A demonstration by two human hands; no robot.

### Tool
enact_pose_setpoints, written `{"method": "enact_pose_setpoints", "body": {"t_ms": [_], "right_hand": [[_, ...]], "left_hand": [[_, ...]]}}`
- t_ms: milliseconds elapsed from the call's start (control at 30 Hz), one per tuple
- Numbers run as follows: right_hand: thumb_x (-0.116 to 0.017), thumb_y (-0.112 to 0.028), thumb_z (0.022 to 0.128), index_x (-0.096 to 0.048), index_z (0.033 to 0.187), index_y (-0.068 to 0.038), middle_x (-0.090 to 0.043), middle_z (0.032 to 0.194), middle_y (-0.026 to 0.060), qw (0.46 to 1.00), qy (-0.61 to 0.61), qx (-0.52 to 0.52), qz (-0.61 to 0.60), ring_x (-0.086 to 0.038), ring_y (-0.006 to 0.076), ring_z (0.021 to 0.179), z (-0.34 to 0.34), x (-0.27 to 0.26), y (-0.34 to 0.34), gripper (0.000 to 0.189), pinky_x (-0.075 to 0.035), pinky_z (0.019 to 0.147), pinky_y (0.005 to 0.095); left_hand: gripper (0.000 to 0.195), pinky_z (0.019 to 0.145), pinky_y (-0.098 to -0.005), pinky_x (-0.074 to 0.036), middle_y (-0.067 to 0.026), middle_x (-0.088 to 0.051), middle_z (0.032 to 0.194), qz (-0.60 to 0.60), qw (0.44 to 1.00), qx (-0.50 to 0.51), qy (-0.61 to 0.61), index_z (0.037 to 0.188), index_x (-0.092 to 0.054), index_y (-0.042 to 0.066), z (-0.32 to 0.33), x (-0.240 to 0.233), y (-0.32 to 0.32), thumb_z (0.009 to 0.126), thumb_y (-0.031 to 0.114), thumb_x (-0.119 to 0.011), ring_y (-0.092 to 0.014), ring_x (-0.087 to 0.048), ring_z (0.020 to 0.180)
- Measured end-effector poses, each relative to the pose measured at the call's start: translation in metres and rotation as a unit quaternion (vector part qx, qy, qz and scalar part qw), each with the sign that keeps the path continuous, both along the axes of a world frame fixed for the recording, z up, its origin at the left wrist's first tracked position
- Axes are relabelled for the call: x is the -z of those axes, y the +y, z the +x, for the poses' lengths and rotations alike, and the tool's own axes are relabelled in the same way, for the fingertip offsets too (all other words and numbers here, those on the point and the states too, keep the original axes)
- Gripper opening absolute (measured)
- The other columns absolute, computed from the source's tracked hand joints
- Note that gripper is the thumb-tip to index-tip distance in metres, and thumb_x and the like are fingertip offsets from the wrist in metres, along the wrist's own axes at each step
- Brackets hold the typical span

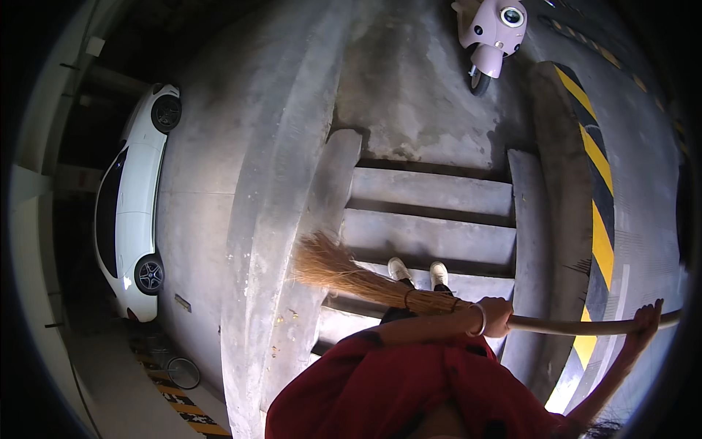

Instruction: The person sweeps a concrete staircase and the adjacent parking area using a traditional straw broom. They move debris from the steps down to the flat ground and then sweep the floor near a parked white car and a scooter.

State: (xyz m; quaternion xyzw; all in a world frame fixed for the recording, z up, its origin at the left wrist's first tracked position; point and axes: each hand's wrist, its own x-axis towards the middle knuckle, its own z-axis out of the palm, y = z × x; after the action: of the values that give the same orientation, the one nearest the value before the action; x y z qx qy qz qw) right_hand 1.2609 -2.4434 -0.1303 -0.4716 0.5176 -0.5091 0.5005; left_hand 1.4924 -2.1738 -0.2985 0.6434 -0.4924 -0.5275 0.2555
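Note:
A straw broom (351, 274) is held crosswise in front of my red clothing, its bristles spreading to the left above a concrete side kerb of the stairs. My left hand (495, 316), with a pale bracelet at the wrist, is closed around the broom just where the bound straw meets the wooden handle (570, 327). Farther out along that handle, towards its right end, my right hand (647, 322) grips it. The handle's tip runs into the dark picture rim. Below the broom, my pale shoes (400, 270) stand on a concrete step (428, 235).
Concrete stairs descend between side kerbs to a floor where a pink scooter (493, 41) stands. A wall edge with yellow-black stripes (600, 219) runs along the right. At the left, beyond a sloping concrete ledge (274, 192), are a white car (137, 192) and a bicycle wheel (183, 373).

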Motion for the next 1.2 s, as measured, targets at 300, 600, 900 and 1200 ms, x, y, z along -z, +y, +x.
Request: {"method": "enact_pose_setpoints", "body": {"t_ms": [300,600,900,1200], "right_hand": [[-0.045,-0.021,0.094,-0.026,0.063,-0.014,-0.017,0.056,-0.0036,0.958,-0.185,0.095,0.195,-0.018,0.0086,0.048,0.012,0.113,0.091,0.037,-0.019,0.046,0.0268],[-0.046,-0.027,0.095,-0.02,0.053,-0.019,-0.017,0.047,-0.0039,0.976,-0.123,0.129,0.128,-0.018,0.0075,0.042,-0.045,0.019,0.033,0.051,-0.02,0.041,0.0266],[-0.046,-0.021,0.095,-0.037,0.073,-0.013,-0.019,0.054,-0.0034,0.946,-0.265,-0.057,0.18,-0.02,0.0075,0.046,-0.002,0.103,0.083,0.025,-0.023,0.043,0.0223],[-0.042,-0.023,0.096,-0.041,0.072,-0.01,-0.031,0.056,-0.001,0.947,-0.25,-0.184,0.078,-0.034,0.0092,0.053,0.089,0.05,0.088,0.027,-0.032,0.056,0.0249]], "left_hand": [[0.02,0.076,-0.0412,-0.05,-0.0131,-0.067,0.083,0.095,0.984,0.049,-0.139,0.079,-0.067,0.011,0.046,0.09,0.038,0.067,0.023,-0.058,-0.031,-0.064,0.086],[0.023,0.078,-0.041,-0.05,-0.0143,-0.066,0.085,0.05,0.994,0.091,-0.04,0.088,-0.067,0.011,-0.005,0.015,-0.01,0.07,0.022,-0.058,-0.032,-0.064,0.084],[0.019,0.069,-0.0436,-0.05,-0.0137,-0.066,0.079,0.081,0.98,0.043,-0.176,0.083,-0.065,0.012,0.035,0.062,0.047,0.072,0.023,-0.055,-0.031,-0.065,0.077],[0.009,0.069,-0.0419,-0.044,-0.0086,-0.061,0.066,-0.157,0.895,-0.262,-0.324,0.071,-0.058,0.012,0.149,0.137,0.065,0.063,0.013,-0.062,-0.03,-0.059,0.066]]}}
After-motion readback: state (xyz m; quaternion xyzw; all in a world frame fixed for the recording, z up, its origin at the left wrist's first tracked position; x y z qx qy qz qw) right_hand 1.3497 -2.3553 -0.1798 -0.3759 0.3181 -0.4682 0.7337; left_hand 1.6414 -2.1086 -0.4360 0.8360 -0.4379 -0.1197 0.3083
